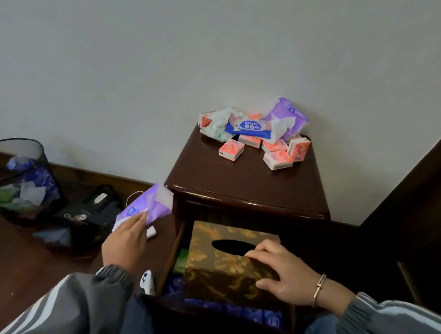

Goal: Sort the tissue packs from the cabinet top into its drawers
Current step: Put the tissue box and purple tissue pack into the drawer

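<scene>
You had the heap of small plastic-wrapped tissue packs [254, 132] at the back of the dark wooden cabinet's top [248, 181], against the wall. Below its front edge, the open drawer [172, 256] held the marbled rectangular tissue box [229, 260], more packs before it. The black mesh wastebasket [15, 182] stood left on the floor.

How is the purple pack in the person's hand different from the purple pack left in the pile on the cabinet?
The purple pack in the left hand is held out to the left of the cabinet, apart from the rest; the purple pack on the cabinet top leans at the back of the pile, against the wall. The held one is gripped at its lower end by the left hand; the other is untouched. Both are purple with white markings and look like soft wrappers.
</scene>
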Action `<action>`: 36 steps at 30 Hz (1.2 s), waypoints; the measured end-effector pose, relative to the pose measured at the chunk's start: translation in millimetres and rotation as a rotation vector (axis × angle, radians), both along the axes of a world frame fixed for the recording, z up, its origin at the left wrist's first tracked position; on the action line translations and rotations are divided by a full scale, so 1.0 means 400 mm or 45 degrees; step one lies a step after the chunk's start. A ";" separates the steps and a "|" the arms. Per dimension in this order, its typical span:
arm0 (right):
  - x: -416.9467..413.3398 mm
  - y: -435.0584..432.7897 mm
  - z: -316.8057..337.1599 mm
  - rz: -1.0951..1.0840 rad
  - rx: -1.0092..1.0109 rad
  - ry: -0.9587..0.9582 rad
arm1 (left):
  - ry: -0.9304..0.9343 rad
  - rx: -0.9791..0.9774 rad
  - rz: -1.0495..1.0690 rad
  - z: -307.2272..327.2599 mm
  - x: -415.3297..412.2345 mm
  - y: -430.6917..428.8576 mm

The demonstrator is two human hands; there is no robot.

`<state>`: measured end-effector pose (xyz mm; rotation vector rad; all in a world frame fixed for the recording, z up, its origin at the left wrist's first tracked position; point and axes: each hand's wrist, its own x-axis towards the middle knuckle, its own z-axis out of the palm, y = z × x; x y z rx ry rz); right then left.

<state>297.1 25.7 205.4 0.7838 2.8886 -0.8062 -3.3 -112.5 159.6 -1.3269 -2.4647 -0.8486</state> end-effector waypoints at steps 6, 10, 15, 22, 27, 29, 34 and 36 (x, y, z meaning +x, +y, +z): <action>-0.057 0.036 -0.171 -0.116 -0.081 -0.186 | -0.243 -0.081 0.092 -0.108 0.030 -0.036; -0.108 0.084 -0.221 -0.218 -0.047 -0.214 | -0.303 -0.193 0.066 -0.153 0.036 -0.032; -0.128 0.091 -0.292 -0.214 0.080 -0.219 | -0.223 -0.161 -0.032 -0.154 0.059 -0.010; -0.076 0.043 -0.372 -0.256 0.078 -0.210 | -0.315 -0.191 0.018 -0.183 0.058 0.001; -0.035 0.021 -0.363 -0.788 -0.070 0.169 | -0.314 -0.216 0.017 -0.187 0.060 0.007; -0.019 0.016 -0.363 -1.133 -0.236 0.137 | -0.316 -0.227 0.017 -0.190 0.059 0.006; -0.013 0.001 -0.387 -1.507 -1.211 -0.060 | -0.360 -0.315 0.031 -0.193 0.066 0.007; -0.010 0.001 -0.391 -1.547 -1.467 -0.037 | -0.371 -0.340 0.043 -0.191 0.069 0.008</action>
